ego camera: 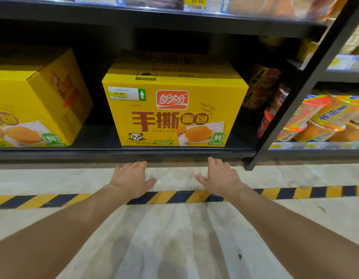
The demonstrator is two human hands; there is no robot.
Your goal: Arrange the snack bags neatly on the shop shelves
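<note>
On the lowest shelf (122, 153), straight ahead in my feed, stands a yellow carton (174, 117), square to the shelf edge. Its red logo (172, 99) reads 盼盼 in white, and below it big brown characters read 手撕面包, with "Hand tear bread" handwritten at the upper right. A small panda marked "P&P" sits at the lower left, and a green seal with 鲜 at the lower right beside a picture of a bun. A price sticker (126, 93) on the carton's upper left corner reads 45.00 next to a green arrow.

A second carton (33, 101) of the same design stands well apart to the left, turned at an angle. On the shelf edge above, a yellow price label (196, 2) reads 12.50.

The snack bags (315, 117), orange and yellow with blue writing I cannot read, lie tilted in a loose heap in the next bay, right of the black upright (307, 77). More red and orange packs (261, 85) are stacked between the carton and that upright.

My left hand (132, 178) and right hand (220, 176) reach out palms down, fingers spread and straight, apart from each other and holding nothing, just short of the shelf base. I cannot tell whether the fingertips touch it. A yellow and black striped line (174, 197) crosses the floor under the wrists.
</note>
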